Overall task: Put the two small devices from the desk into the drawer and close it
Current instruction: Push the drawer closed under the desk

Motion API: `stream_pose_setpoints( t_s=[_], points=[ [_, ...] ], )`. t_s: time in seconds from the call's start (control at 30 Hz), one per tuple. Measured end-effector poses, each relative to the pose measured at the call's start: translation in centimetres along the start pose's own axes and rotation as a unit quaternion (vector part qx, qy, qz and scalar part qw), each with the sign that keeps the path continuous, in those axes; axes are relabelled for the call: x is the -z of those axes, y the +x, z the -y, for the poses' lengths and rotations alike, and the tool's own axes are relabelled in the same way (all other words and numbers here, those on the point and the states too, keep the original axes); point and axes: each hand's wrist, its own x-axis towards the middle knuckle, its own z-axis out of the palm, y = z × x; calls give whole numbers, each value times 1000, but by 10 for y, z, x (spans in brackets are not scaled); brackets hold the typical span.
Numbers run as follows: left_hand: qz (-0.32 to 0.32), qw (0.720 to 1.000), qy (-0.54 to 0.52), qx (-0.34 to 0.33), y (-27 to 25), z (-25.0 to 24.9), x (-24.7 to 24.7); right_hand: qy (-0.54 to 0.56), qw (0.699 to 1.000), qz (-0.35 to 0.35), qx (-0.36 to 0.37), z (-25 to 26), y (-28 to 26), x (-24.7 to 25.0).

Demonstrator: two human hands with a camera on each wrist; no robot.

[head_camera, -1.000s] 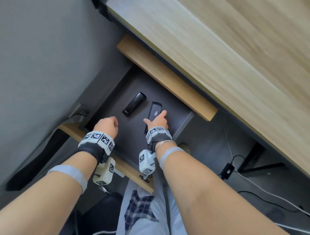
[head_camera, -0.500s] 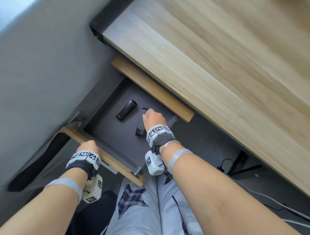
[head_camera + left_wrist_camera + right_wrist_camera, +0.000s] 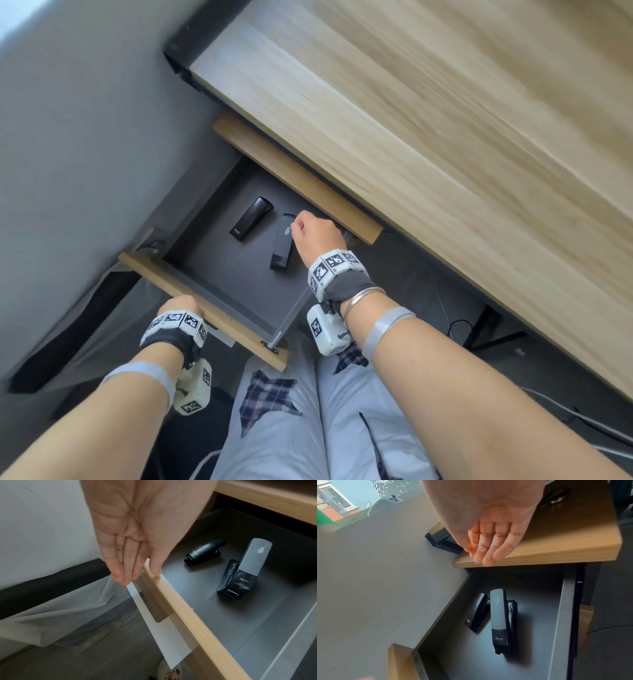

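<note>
The dark grey drawer [image 3: 222,274] stands pulled out under the desk. Two black staplers lie on its floor: a smaller one [image 3: 251,219] [image 3: 204,553] [image 3: 476,614] at the left and a larger one [image 3: 282,243] [image 3: 243,569] [image 3: 501,623] beside it. My left hand [image 3: 181,305] [image 3: 137,574] is at the wooden drawer front [image 3: 188,622], straight fingers against its outer face and thumb on its top edge. Above the drawer's right side hovers my right hand [image 3: 315,233] [image 3: 484,555], fingers relaxed and holding nothing, just clear of the larger stapler.
The light wood desk top [image 3: 445,137] overhangs the drawer's back, with a wooden strip [image 3: 294,178] under it. A black bin with a clear liner [image 3: 51,577] stands left of the drawer. My legs [image 3: 291,411] are right below the drawer front. Cables [image 3: 459,325] lie on the floor at right.
My right hand has let go of the larger stapler and lifted off to its right. My left hand has drawn back from inside the drawer to its front edge.
</note>
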Motion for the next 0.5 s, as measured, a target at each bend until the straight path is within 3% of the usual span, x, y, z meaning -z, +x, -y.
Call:
stream_pose_setpoints(
  t_s=[0.5],
  points=[
    [-71, 992, 23, -104, -2, -70, 36, 11, 990, -105, 96, -18, 1, 65]
  ],
)
